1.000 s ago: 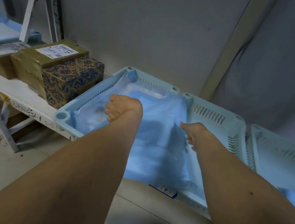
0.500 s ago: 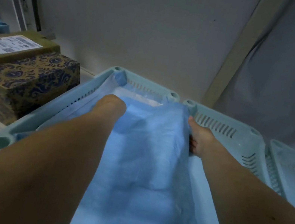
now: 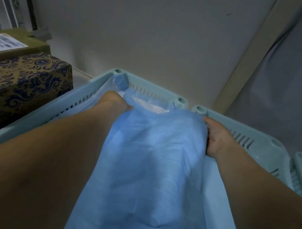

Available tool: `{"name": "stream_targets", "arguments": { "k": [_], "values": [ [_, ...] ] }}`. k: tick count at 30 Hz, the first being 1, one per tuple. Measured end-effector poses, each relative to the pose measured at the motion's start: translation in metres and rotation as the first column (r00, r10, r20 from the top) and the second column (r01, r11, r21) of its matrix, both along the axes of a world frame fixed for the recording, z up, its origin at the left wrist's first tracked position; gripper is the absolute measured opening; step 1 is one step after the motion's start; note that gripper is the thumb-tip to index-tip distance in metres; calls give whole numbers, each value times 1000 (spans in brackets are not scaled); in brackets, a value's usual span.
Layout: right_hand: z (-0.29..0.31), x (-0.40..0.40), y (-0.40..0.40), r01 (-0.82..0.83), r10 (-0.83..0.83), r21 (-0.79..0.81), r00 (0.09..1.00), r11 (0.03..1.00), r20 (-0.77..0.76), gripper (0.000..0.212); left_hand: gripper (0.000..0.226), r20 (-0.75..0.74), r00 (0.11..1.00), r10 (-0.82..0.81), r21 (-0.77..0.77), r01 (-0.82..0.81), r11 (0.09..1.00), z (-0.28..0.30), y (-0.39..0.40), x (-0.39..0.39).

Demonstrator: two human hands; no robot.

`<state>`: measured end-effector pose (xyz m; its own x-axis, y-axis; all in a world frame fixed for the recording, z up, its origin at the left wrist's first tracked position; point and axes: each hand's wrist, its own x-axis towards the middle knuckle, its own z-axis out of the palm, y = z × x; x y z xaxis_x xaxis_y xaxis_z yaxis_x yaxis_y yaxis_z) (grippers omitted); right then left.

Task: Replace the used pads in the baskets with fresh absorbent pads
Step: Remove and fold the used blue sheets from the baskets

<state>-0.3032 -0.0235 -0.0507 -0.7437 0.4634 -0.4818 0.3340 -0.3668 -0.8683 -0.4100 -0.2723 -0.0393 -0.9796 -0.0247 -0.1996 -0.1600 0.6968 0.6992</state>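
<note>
head cam | faces forward-down | close over basket (image 3: 151,91)

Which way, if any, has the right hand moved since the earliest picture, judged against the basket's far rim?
Yes. The right hand, gripping the blue pad, has moved toward the far rim of the basket, now close to its far right corner.

Your two forearms were bare to the frame's lower edge, no sleeve, glove, watch or ring visible. Your left hand (image 3: 115,101) and right hand (image 3: 217,139) were uncovered; a small mole marked the right forearm.
</note>
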Motion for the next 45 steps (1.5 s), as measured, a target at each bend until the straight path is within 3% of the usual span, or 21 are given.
{"name": "stream_targets", "arguments": {
  "k": [2, 6, 15, 17, 18, 19, 21, 22, 23, 25, 27, 29, 32, 35, 37, 39, 41, 43, 45],
  "values": [
    [4, 0, 4, 7, -8, -27, 1000, 1000, -6, 21, 46, -31, 999, -19, 45, 21, 999, -3, 0, -7],
    [6, 0, 6, 34, -34, 9, 999, 999, -15, 26, 19, -107, 994, 16, 198, 5, 980, -4, -2, -8],
    [5, 0, 6, 44, -50, 135, 998, 990, 41, 13, 20, -121, 992, 41, 307, -2, 952, -10, -10, -4],
    [7, -1, 3, 93, -114, 262, 991, 961, 65, 6, 22, -81, 997, 9, 379, 23, 925, -11, -5, -4],
    [8, -2, 2, 122, -170, 399, 982, 909, 86, 13, 28, -67, 998, -21, 373, 45, 927, -11, -3, 1],
    [10, -3, 1, 122, -245, 599, 961, 791, 128, 27, 34, -78, 995, -67, 333, 89, 939, -12, -1, 4],
    [21, -3, -13, 98, -322, 895, 945, 435, 53, 39, 33, -116, 987, -113, 273, 141, 951, -16, 1, 3],
    [26, -6, -24, 111, -245, 946, 969, 305, -35, 37, 27, -152, 978, -140, 223, 172, 959, -14, 1, 6],
    [32, -13, -36, 103, -111, 967, 991, 234, -79, 35, 20, -173, 971, -166, 192, 199, 961, -13, 0, 9],
    [36, -31, -61, -28, 198, 979, 980, 202, -12, 39, 13, -175, 966, -189, 213, 224, 951, -14, -1, 11],
    [35, -43, -84, -283, 436, 951, 877, 124, 204, 59, 12, -170, 965, -198, 267, 238, 934, -14, -2, 13],
    [33, -48, -99, -431, 531, 902, 769, 20, 355, 74, 11, -177, 955, -237, 243, 276, 930, -13, -2, 17],
    [23, -52, -111, -463, 566, 885, 719, -42, 403, 75, 12, -171, 948, -268, 179, 298, 938, -14, -5, 15],
    [15, -55, -116, -423, 558, 906, 746, -22, 363, 60, 11, -162, 954, -252, 216, 284, 934, -16, -7, 12],
    [13, -58, -115, -350, 523, 936, 803, 30, 284, 39, 15, -148, 963, -226, 263, 258, 930, -12, -7, 13],
    [14, -60, -112, -279, 480, 937, 864, 208, 150, 13, 28, -77, 982, -174, 340, 190, 921, -5, -6, 12],
    [13, -62, -108, -274, 485, 875, 873, 398, 53, 21, 50, 79, 992, -100, 455, 54, 889, 3, -8, 11],
    [14, -62, -106, -320, 524, 802, 851, 504, 10, 27, 71, 209, 977, -54, 548, -71, 833, 8, -10, 7],
    [15, -61, -105, -371, 564, 747, 826, 552, -7, 23, 80, 262, 965, -26, 554, -129, 823, 8, -12, 1]
  ]
}}
